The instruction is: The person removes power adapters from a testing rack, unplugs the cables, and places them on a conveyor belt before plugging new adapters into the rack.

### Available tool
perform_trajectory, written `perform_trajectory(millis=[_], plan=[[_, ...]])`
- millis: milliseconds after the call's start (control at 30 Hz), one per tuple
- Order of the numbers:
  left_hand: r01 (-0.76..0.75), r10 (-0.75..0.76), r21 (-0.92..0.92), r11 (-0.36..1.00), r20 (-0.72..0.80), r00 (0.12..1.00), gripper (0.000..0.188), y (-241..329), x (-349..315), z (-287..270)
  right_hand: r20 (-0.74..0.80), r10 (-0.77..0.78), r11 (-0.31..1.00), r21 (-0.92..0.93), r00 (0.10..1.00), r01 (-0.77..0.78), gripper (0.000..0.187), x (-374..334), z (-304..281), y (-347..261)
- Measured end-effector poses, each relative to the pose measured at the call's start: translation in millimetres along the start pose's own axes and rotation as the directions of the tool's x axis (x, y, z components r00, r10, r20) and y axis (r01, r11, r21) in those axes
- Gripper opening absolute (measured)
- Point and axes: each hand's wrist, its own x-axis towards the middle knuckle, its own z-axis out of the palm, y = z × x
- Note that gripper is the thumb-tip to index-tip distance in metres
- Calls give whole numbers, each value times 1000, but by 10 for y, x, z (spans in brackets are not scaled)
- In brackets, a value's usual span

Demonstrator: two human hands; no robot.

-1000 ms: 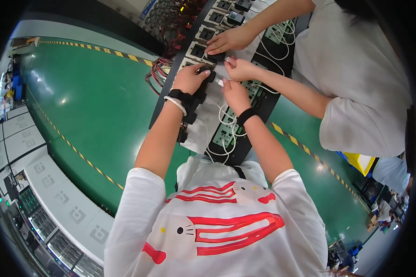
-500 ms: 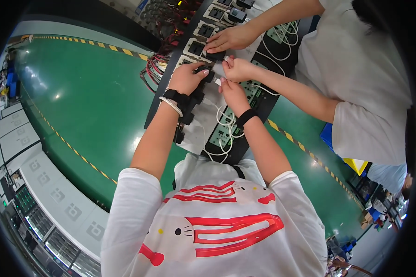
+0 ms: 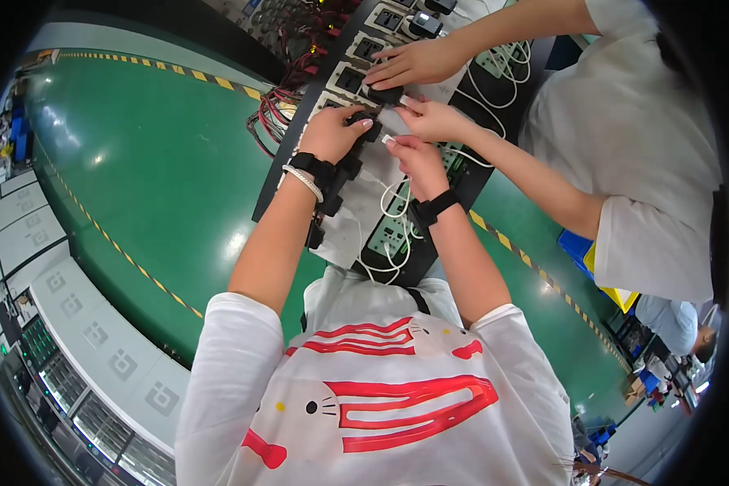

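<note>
My left hand (image 3: 330, 136) is closed around a black power adapter (image 3: 364, 127), which sits in the row of sockets along the bench. Between the thumb and fingers of my right hand (image 3: 421, 166) is a white USB plug (image 3: 388, 139) on a white cable (image 3: 397, 198). The plug's tip points at the adapter, and a small gap seems to lie between them. Just beyond, a co-worker's hand (image 3: 413, 65) rests on another black adapter (image 3: 385, 94), while that person's other hand (image 3: 436, 121) pinches a similar white plug (image 3: 404, 100).
Several sockets (image 3: 349, 78) run along the bench's left side, with more black adapters (image 3: 330, 204) nearer me. Green-faced panels (image 3: 386, 236) with white cables line the right side. Red and dark wires (image 3: 275, 117) bunch at the left edge. The co-worker (image 3: 624, 138) stands close at right.
My right hand has shifted slightly right and turned, so more of the white plug shows. My left hand keeps its grip on the adapter. The co-worker's hands have barely moved.
</note>
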Motion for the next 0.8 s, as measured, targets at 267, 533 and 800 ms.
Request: perform_trajectory(millis=[267, 533, 800], plan=[[-21, 22, 71, 997, -10, 1000, 42, -54, 60, 26, 32, 89, 953, 288, 995, -95, 9, 107, 132, -1], [17, -11, 84, 996, -71, 997, 43, -38, 79, 55, 89, 66, 973, 216, 994, -84, 11, 253, 179, -14], [11, -8, 80, 997, -27, 1000, 47, -87, 78, 113, 303, -723, 128, -825, 621, 551, 35, -168, 18, -123]])
